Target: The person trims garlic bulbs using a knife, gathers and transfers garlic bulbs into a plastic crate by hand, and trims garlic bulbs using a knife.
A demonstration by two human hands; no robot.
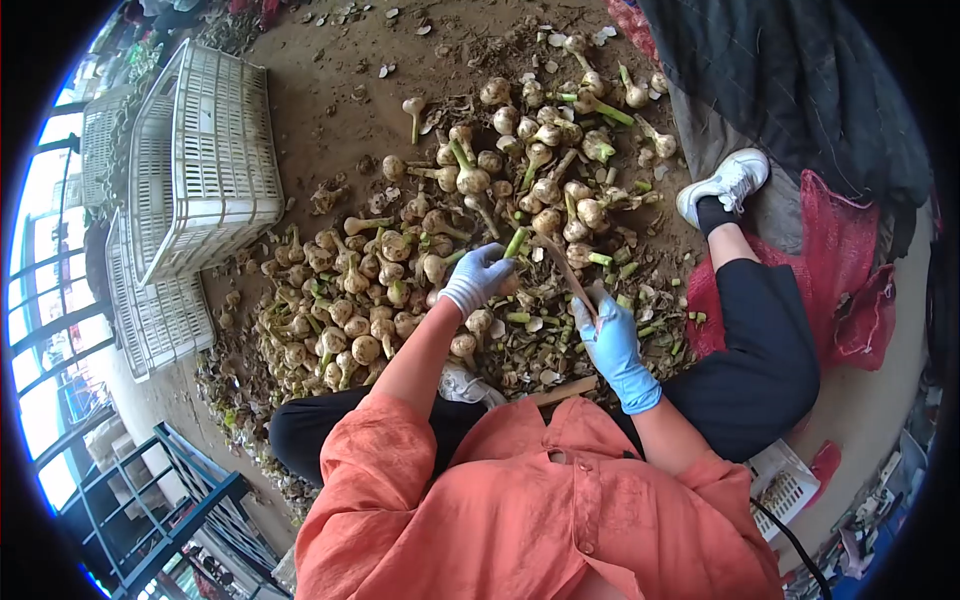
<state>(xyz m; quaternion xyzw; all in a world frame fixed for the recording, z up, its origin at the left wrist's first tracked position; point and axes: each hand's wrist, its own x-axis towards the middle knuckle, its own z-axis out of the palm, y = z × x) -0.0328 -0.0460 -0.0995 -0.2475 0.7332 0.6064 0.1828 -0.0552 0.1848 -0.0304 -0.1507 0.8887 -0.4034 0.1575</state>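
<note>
My left hand [478, 277], in a whitish knit glove, is closed round a garlic bulb [508, 284] whose green cut stem [515, 242] points up past the fingers. In a light blue glove, my right hand [610, 338] grips a long, thin brownish tool [568, 270], which looks like a blade. Its far end slants up and left, close to the stem; whether they touch I cannot tell. Under and left of my hands lies a wide heap of trimmed garlic bulbs [365, 349]. Bulbs with longer stems [472, 180] lie beyond, and cut stem pieces [640, 300] litter the ground at the right.
White plastic crates [215, 150] stand stacked at the upper left. A red mesh bag [835, 260] and a dark cloth [800, 80] lie at the right, near my outstretched leg and white shoe [728, 187]. Blue-green metal bars [180, 500] are at the lower left.
</note>
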